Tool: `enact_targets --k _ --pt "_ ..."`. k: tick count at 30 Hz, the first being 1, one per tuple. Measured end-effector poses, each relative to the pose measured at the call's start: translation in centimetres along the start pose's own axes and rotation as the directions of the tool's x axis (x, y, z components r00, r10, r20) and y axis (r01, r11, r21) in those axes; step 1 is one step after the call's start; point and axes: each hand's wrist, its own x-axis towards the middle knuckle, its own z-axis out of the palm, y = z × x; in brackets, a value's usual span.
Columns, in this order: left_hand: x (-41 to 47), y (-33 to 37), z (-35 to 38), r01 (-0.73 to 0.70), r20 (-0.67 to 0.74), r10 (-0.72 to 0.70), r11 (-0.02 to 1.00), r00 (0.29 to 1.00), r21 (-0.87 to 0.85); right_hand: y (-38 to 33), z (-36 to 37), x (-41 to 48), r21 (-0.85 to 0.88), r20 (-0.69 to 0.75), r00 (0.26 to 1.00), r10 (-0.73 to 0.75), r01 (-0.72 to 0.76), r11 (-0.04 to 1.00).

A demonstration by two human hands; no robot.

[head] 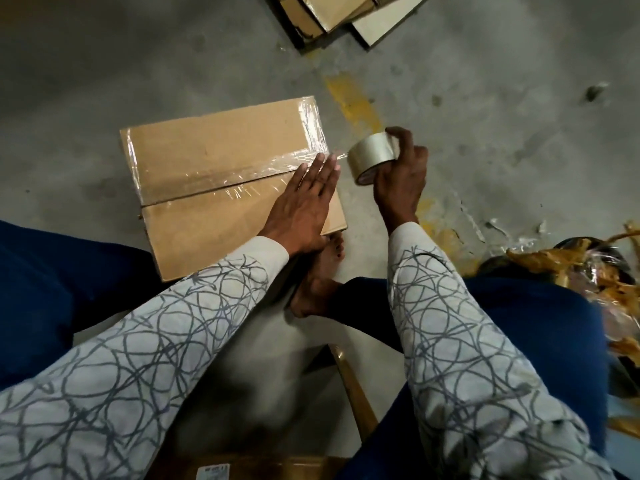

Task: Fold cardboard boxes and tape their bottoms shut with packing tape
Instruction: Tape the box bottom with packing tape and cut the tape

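Observation:
A brown cardboard box (207,157) lies on the concrete floor with its two flaps closed and facing up. Clear packing tape (242,171) runs along the centre seam, and more tape covers the right edge. My left hand (304,206) lies flat with fingers together, pressing the tape down near the box's right end. My right hand (401,174) grips a roll of clear packing tape (370,157) just past the box's right edge. A short stretch of tape spans from the roll to the box.
Flattened cardboard sheets (332,15) lie stacked at the top of the view. A heap of crumpled tape and brown scraps (588,271) sits at the right. My bare foot (322,271) rests beside the box's near corner. Another cardboard piece (242,469) lies at the bottom edge.

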Motion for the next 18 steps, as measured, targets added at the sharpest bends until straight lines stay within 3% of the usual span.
enact_targets --k 3,8,14,18 --pt "0.4 0.3 0.4 0.004 0.007 -0.004 0.994 1.000 0.109 1.7 1.8 -0.1 0.070 0.041 0.997 0.069 -0.071 0.995" --pt "1.7 2.2 -0.2 0.039 0.050 -0.057 0.953 0.997 0.301 3.5 5.2 -1.0 0.173 0.382 0.895 0.229 -0.313 0.934" --pt "3.3 3.9 -1.8 -0.012 0.176 -0.069 0.907 0.982 0.420 4.6 4.8 -1.2 0.294 0.385 0.871 0.306 -0.430 0.854" --pt "2.5 4.2 -1.8 0.037 0.038 -0.047 0.972 0.998 0.232 6.6 6.0 -1.0 0.337 0.353 0.862 0.363 -0.479 0.810"
